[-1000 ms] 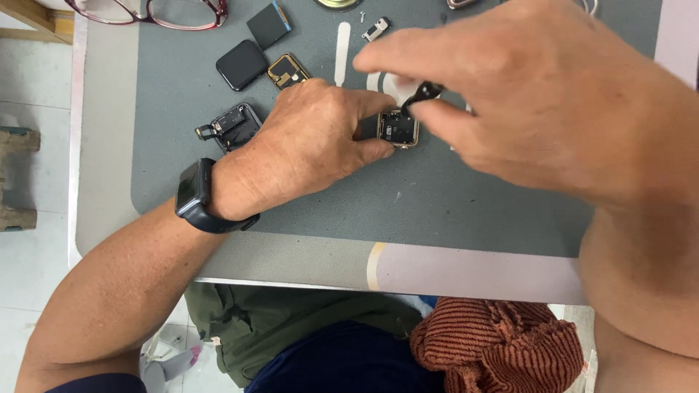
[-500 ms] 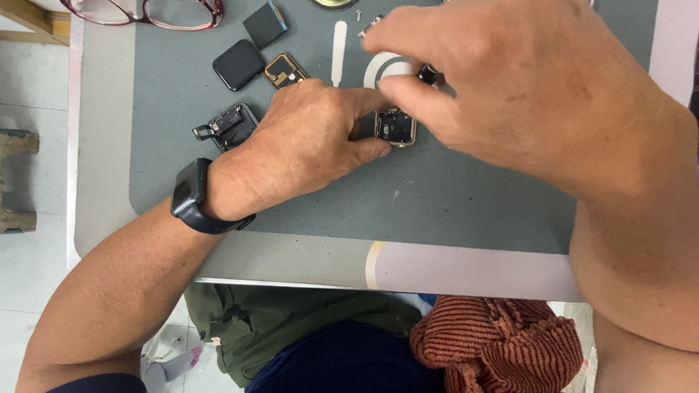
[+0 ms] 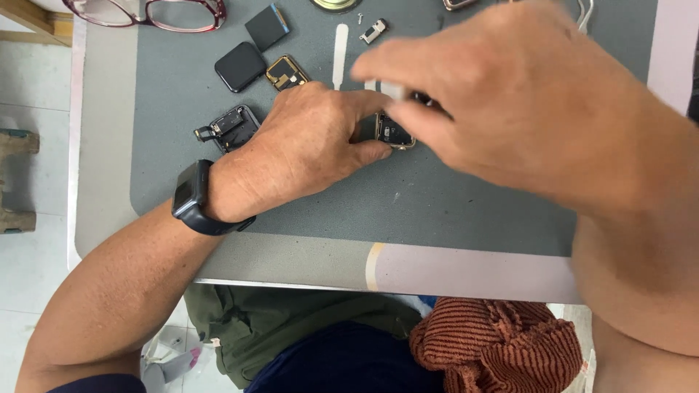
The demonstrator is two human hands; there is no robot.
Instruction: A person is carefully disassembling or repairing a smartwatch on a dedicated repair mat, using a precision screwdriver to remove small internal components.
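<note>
My left hand [image 3: 302, 149] rests on a grey work mat [image 3: 437, 196] and pinches a small opened gold watch case [image 3: 394, 132] between thumb and forefinger. My right hand [image 3: 510, 102] hovers just above and to the right of the case, blurred by motion. It grips a thin dark tool [image 3: 429, 102] with a small white piece at its fingertips. A dark smartwatch [image 3: 191, 193] is on my left wrist.
Loose watch parts lie at the mat's top left: a black screen [image 3: 240, 66], a dark square panel [image 3: 266, 26], a gold case [image 3: 286, 72], a black case with cable [image 3: 230, 126], a white spudger [image 3: 339, 44]. Red-framed glasses [image 3: 149, 12] lie beyond the mat.
My right hand has shifted right and up over the case, and the white piece at its fingertips moved with it. The left hand stays clamped on the gold watch case.
</note>
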